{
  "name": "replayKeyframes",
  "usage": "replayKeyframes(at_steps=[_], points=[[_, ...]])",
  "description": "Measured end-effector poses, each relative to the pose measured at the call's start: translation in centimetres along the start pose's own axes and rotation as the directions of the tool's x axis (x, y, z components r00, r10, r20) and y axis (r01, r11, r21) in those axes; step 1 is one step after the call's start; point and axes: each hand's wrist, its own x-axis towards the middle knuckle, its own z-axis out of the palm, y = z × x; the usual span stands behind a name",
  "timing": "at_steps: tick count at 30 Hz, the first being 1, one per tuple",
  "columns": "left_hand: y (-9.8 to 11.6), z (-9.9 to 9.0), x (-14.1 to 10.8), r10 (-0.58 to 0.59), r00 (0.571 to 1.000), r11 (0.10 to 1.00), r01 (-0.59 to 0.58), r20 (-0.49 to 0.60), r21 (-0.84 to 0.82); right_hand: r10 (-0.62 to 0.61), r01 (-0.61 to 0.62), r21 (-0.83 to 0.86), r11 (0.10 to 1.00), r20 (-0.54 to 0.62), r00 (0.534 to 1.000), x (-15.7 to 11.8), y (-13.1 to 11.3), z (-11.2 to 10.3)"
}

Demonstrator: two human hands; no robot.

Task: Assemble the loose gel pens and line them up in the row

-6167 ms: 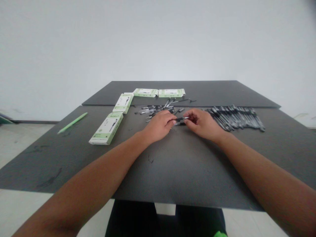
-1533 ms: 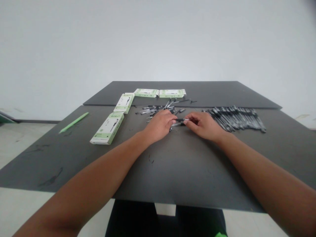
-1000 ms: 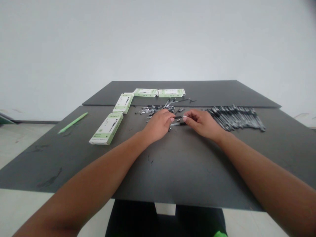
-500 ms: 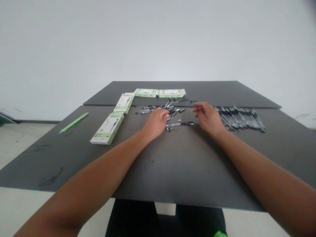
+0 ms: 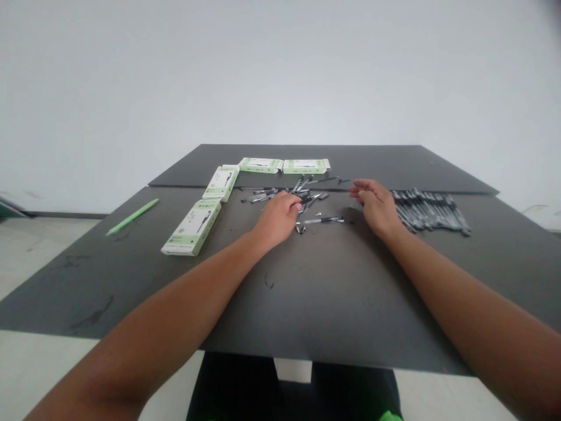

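Note:
My left hand is closed at the near side of a loose heap of clear pens with black grips. The dark end of a pen sticks out from its fingertips. A single pen lies crosswise just right of that hand, with small pen caps beside it. My right hand is over the table to the right, fingers loosely curved and apart, with no pen visible in them. Right beside it, a row of pens lies side by side, partly hidden by the hand.
White and green pen boxes stand in a bent line along the left and back. A green pen-shaped stick lies at the far left. A seam crosses the dark table, with a pale wall behind.
My right hand has shifted a little to the right, closer to the row of pens. My left hand stays in place at the heap.

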Motion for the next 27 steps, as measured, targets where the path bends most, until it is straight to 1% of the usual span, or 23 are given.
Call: replayKeyframes(at_steps=[4, 7, 10, 15, 18, 20, 22, 24, 27], points=[[0.1, 0.0, 0.1, -0.008, 1.0, 1.0, 0.008, -0.01, -0.007, -0.077, 0.091, -0.102, 0.991, 0.13, 0.989, -0.1, -0.1, 0.3], [0.1, 0.0, 0.1, -0.015, 1.0, 1.0, 0.015, -0.013, -0.008, -0.059, 0.11, -0.204, 0.973, 0.242, 0.968, -0.3, -0.3, 0.8], [0.1, 0.0, 0.1, -0.014, 1.0, 1.0, 0.014, -0.021, -0.01, -0.024, 0.12, -0.253, 0.96, 0.353, 0.935, -0.2, -0.2, 1.5], [0.1, 0.2, 0.2, -0.015, 0.999, 1.0, 0.015, -0.029, -0.021, -0.042, 0.212, -0.292, 0.933, 0.495, 0.868, 0.2, 0.3, 2.5], [0.3, 0.2, 0.2, -0.017, 0.999, 1.0, 0.016, -0.027, -0.024, -0.05, 0.257, -0.296, 0.92, 0.561, 0.826, 0.3, 0.1, 2.7], [0.4, 0.2, 0.1, -0.014, 1.0, 1.0, 0.013, -0.023, -0.024, -0.07, 0.275, -0.271, 0.922, 0.585, 0.808, 0.1, -0.3, 2.6], [0.4, 0.1, 0.1, -0.007, 1.0, 1.0, 0.007, -0.021, -0.024, -0.106, 0.283, -0.228, 0.932, 0.575, 0.811, -0.1, -0.5, 2.5], [0.3, 0.1, 0.1, -0.005, 1.0, 1.0, 0.005, -0.023, -0.022, -0.149, 0.272, -0.155, 0.95, 0.539, 0.829, -0.2, -0.4, 2.5], [0.2, 0.1, 0.1, -0.011, 1.0, 1.0, 0.01, -0.027, -0.018, -0.174, 0.225, -0.065, 0.972, 0.442, 0.88, -0.1, 0.1, 2.4]])
